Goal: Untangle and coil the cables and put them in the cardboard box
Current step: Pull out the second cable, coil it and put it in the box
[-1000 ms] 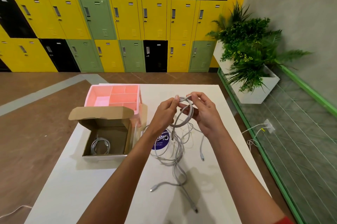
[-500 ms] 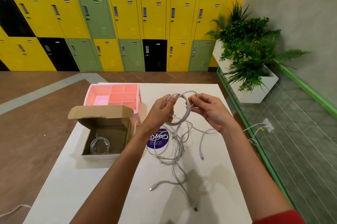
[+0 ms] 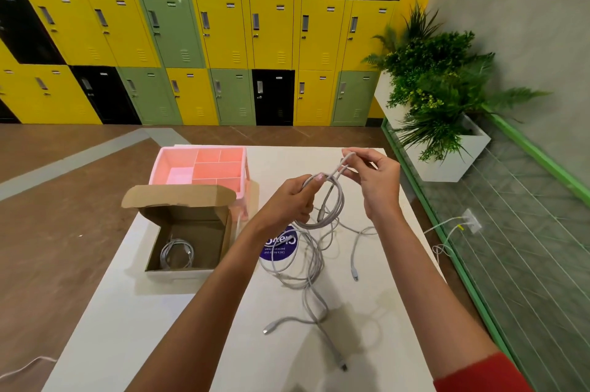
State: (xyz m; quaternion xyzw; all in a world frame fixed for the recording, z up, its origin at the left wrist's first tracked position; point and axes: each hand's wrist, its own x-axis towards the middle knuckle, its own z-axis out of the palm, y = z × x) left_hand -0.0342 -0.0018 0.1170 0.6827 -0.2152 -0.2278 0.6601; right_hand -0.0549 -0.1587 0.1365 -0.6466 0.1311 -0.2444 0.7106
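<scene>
Above the white table (image 3: 198, 343) my left hand (image 3: 289, 200) grips a small coil of grey cable (image 3: 332, 209). My right hand (image 3: 373, 177) pinches a strand of the same cable and holds it up to the right of the coil. Below the hands a tangle of grey cables (image 3: 303, 267) lies on the table, with loose plug ends near the front. To the left stands the open cardboard box (image 3: 217, 228). One coiled cable (image 3: 177, 252) lies inside it.
A pink compartment tray (image 3: 204, 164) sits behind the box. A purple round sticker (image 3: 279, 248) is on the table under the tangle. A white planter (image 3: 447, 149) and a green-edged glass rail (image 3: 479, 280) stand to the right. Lockers line the far wall.
My right hand has drawn its strand up and to the right, away from the left hand. The coil in my left hand hangs lower.
</scene>
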